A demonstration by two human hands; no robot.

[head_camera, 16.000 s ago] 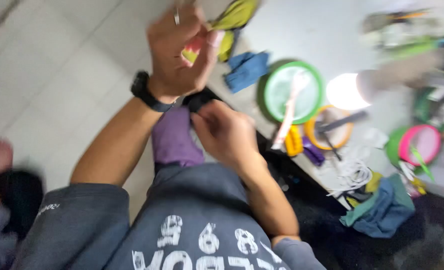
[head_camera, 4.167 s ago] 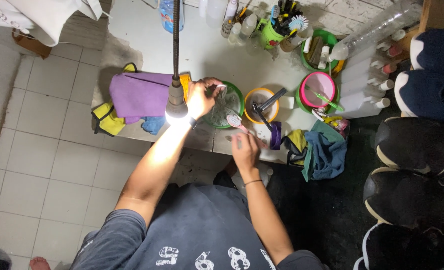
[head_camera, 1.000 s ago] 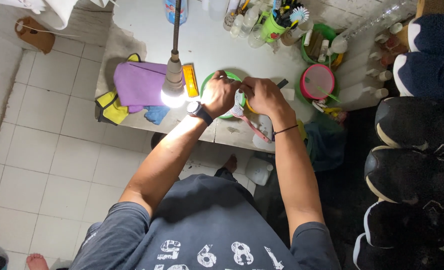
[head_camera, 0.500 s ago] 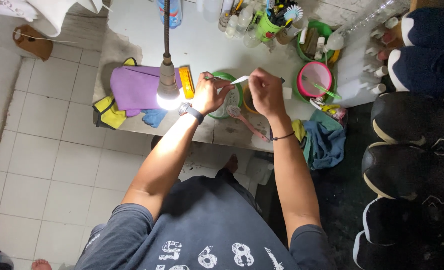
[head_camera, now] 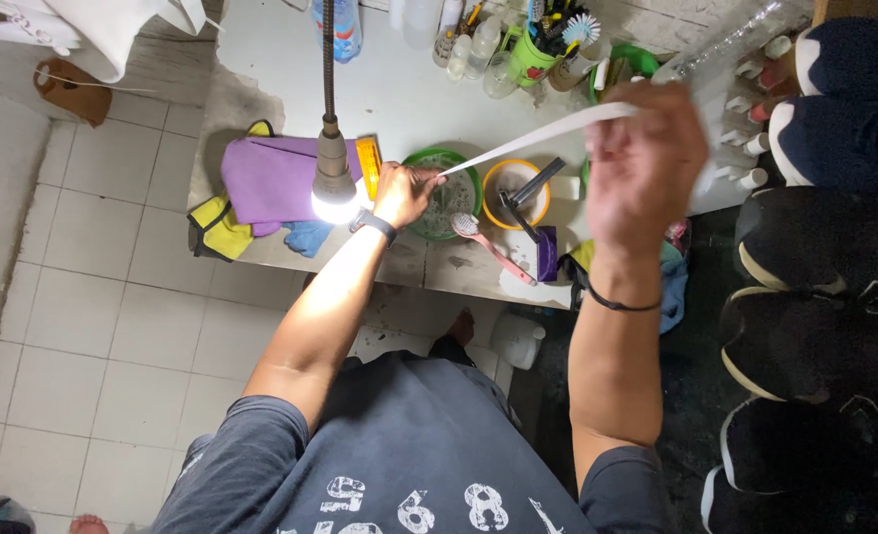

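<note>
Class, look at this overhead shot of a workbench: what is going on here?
A person stretches a long white strip between both hands above a white worktable. The left hand pinches one end over a round green bowl, beside a lit gooseneck lamp. The raised right hand, blurred, holds the other end. A pink brush lies on the table.

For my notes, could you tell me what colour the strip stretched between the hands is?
White; the strip shows in the head view.
</note>
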